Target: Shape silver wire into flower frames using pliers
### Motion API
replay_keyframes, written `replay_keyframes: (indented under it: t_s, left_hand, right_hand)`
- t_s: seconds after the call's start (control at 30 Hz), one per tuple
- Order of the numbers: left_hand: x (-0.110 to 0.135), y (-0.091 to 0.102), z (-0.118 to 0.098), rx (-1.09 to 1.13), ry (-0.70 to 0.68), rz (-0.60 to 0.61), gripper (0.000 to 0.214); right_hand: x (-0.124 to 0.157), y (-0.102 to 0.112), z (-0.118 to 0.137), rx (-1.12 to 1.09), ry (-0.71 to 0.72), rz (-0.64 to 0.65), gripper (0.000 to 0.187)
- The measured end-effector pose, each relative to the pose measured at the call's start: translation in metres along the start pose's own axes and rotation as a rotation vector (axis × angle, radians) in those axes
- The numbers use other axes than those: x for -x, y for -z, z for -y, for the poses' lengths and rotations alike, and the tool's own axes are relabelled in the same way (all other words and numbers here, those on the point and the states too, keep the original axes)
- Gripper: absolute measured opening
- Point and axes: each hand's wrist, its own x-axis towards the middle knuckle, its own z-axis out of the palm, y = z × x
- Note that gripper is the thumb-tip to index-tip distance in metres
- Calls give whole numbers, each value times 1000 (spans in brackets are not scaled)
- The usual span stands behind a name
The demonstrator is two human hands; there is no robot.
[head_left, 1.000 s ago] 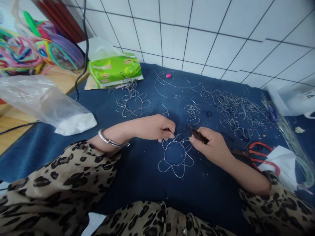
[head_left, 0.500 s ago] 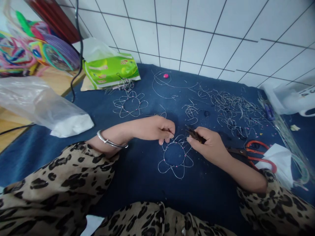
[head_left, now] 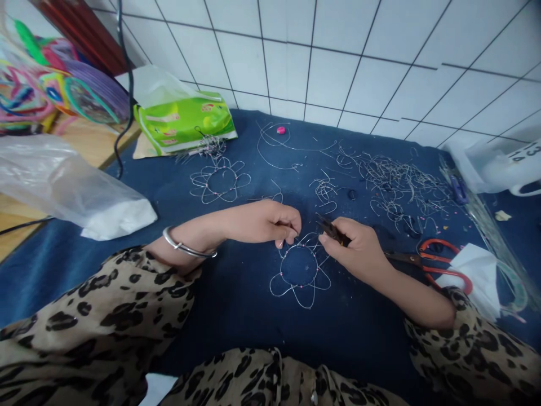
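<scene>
Mid-desk (head_left: 236, 304), flat on the blue cloth, lies the wire flower (head_left: 300, 273): a beaded ring with looped petals. Our left hand (head_left: 262, 221) comes in from 9 o'clock, fingertips curled and pinching the frame at its 11 o'clock edge, probably to pin it so it cannot turn. Our right hand (head_left: 359, 251) enters from 4 o'clock, closed around small dark pliers (head_left: 332, 230) whose nose points at the 1 o'clock petal. We cannot tell whether the nose grips wire. At 10 o'clock, well apart, sits a second wire flower (head_left: 220, 181), seemingly parked out of the way. Loose wire offcuts (head_left: 397, 186) spread at 1 to 2 o'clock. At 3 o'clock, just beyond the right wrist, red-handled scissors (head_left: 435, 259) lie within easy reach. Far off at 11 o'clock is a green tissue pack (head_left: 183, 121).
</scene>
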Motion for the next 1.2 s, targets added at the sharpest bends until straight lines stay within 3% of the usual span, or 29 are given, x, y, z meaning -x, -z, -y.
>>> replay_keyframes:
  t_s: [0.9,1.2]
  left_hand:
    - [-2,-2,2,40,9,10,13]
    - [-2,-4,3,31,18,20,15]
  right_hand:
    - [0,-1,-2,-12,58,67,25]
    - [0,4,2,-71,4,75,25]
